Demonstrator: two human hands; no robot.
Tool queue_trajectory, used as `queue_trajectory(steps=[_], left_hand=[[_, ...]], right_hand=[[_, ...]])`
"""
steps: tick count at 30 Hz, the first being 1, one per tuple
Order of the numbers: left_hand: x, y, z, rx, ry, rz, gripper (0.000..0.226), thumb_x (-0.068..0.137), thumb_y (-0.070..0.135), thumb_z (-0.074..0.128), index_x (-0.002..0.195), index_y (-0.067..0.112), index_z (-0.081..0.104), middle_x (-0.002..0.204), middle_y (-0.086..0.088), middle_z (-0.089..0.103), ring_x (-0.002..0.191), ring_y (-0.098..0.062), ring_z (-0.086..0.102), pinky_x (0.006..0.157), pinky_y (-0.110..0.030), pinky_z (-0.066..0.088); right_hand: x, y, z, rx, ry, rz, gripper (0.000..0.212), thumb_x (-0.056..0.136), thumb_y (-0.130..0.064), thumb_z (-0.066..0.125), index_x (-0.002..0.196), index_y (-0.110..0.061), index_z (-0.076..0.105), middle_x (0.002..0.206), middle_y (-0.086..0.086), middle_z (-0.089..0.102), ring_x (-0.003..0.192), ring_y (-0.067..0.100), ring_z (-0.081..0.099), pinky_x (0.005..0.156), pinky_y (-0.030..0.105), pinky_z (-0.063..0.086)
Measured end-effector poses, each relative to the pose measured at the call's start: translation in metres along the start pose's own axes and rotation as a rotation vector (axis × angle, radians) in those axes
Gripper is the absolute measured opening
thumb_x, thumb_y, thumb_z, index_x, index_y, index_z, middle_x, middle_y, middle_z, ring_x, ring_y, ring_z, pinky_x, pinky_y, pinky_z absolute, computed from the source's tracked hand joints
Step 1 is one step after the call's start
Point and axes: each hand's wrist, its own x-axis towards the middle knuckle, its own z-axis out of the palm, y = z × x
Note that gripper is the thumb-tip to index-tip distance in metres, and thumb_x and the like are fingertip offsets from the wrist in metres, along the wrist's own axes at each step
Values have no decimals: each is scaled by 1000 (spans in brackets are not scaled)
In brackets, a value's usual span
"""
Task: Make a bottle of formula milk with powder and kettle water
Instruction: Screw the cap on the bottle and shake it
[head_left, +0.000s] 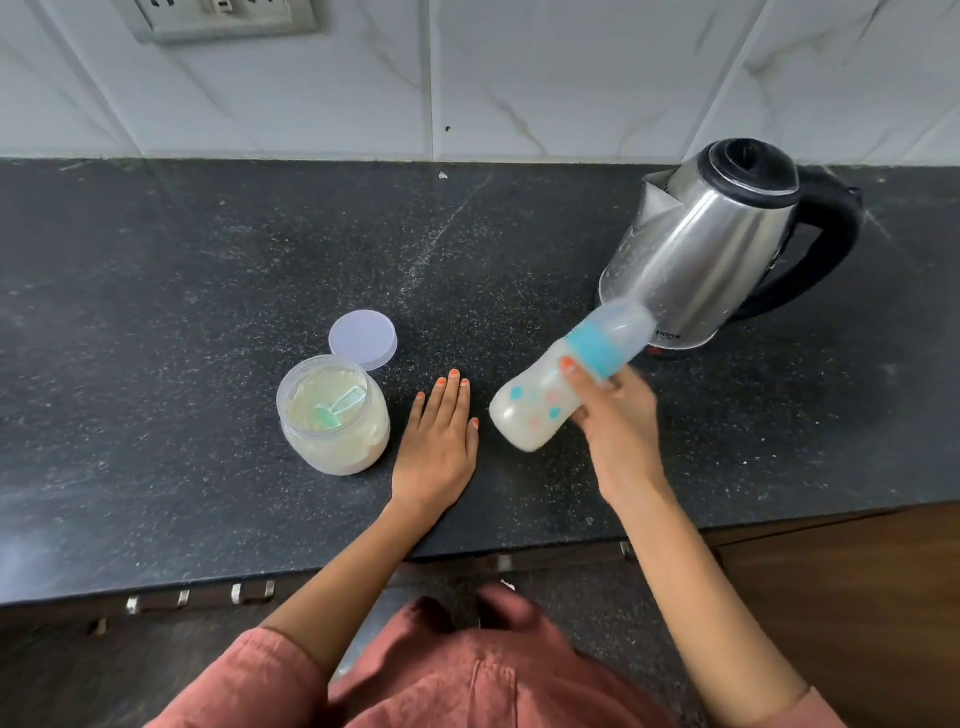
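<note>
R hand (615, 415) grips the bottle (540, 410) at the neck: thumb across the front just under the teal collar (592, 348), other fingers curled behind. The bottle is held off the desk (156, 312), over its front-middle part. It's tilted, w/ the capped top up toward the kettle (711, 249) and the base down-left. Contents look milky white, and the top end is blurred.

L hand (441, 431) lies flat on the desk, palm down, fingers straight and close together, holding nothing. It sits between the powder jar (332, 415) and the bottle.

Step in hand is prob. the mix: powder + water seem to be in, collar and cap are on, and the blur suggests a shake. Next move calls for a firm hold at the neck, a check for lumps, then setting the bottle upright. The jar is open and needs closing.

Pose: R forearm comes in over the front edge from the right, wrist bent back. L forearm crosses the front edge nr the middle, wrist straight.

The jar stands just left of the L hand, w/ the scoop (337, 408) lying in the powder. Its lid (362, 339) lies flat just behind it; can't tell if they touch. The kettle stands toward the back right, lid shut, spout left, handle right.
</note>
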Motion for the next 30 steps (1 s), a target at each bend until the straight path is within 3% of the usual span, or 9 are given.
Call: queue_trajectory(steps=[3, 6, 9, 13, 15, 18, 21, 27, 30], left_hand=[[0, -2, 1, 7, -20, 20, 54, 98, 30, 25, 144, 4, 14, 154, -11, 10, 142, -25, 7, 111, -33, -4], [1, 0, -1, -6, -7, -6, 62, 92, 36, 8, 143, 4, 22, 152, -11, 18, 141, -25, 15, 111, -33, 0], [1, 1, 2, -14, 10, -15, 63, 90, 35, 7, 141, 3, 29, 150, -11, 25, 139, -26, 22, 111, -35, 7], [1, -1, 0, 6, -5, 7, 55, 95, 31, 20, 141, 1, 27, 150, -13, 22, 139, -28, 21, 111, -37, 8], [1, -1, 1, 17, -19, 16, 53, 97, 29, 26, 142, 1, 25, 151, -13, 19, 139, -29, 20, 111, -37, 6], [1, 1, -1, -19, -12, -19, 58, 92, 31, 16, 138, 1, 35, 146, -15, 32, 135, -30, 30, 109, -39, 12], [1, 1, 2, -19, 6, -12, 60, 92, 33, 11, 139, 2, 32, 148, -13, 29, 137, -27, 26, 110, -37, 9], [1, -1, 0, -7, 1, 20, 68, 87, 37, 5, 142, 3, 24, 151, -12, 19, 140, -26, 17, 110, -33, 1], [1, 0, 1, -12, 14, -5, 61, 91, 34, 12, 139, 2, 32, 148, -13, 29, 137, -27, 26, 110, -37, 8]], right_hand=[[-10, 6, 1, -235, -147, 30, 21, 73, -4, 70, 87, -19, 64, 80, -8, 69, 78, 3, 66, 73, 22, 54], [1, -3, -2, -11, -21, 13, 16, 78, -10, 66, 90, -20, 64, 90, -5, 69, 86, 8, 66, 76, 26, 54], [11, -9, -1, 211, 99, -3, 14, 84, -13, 61, 95, -21, 63, 95, -5, 68, 89, 8, 67, 76, 25, 56], [-2, 3, 5, -114, -101, 22, 19, 77, -7, 66, 92, -18, 64, 87, -5, 69, 84, 6, 66, 78, 27, 55], [-3, 4, 4, -164, -137, 27, 19, 75, -5, 68, 89, -18, 64, 83, -6, 69, 81, 5, 66, 76, 25, 54], [7, -3, 0, 39, -24, 15, 18, 79, -9, 64, 94, -19, 64, 92, -5, 69, 87, 8, 66, 79, 28, 55], [15, -4, 0, 140, 77, -16, 20, 81, -12, 64, 100, -19, 63, 96, -6, 69, 92, 8, 66, 81, 27, 56], [6, 12, 1, -186, -122, -12, 24, 74, -2, 69, 93, -16, 63, 89, -3, 69, 80, 0, 66, 68, 16, 52], [17, 7, 0, -213, -116, -58, 28, 73, -1, 70, 97, -14, 62, 92, -5, 68, 81, -3, 66, 68, 14, 51]])
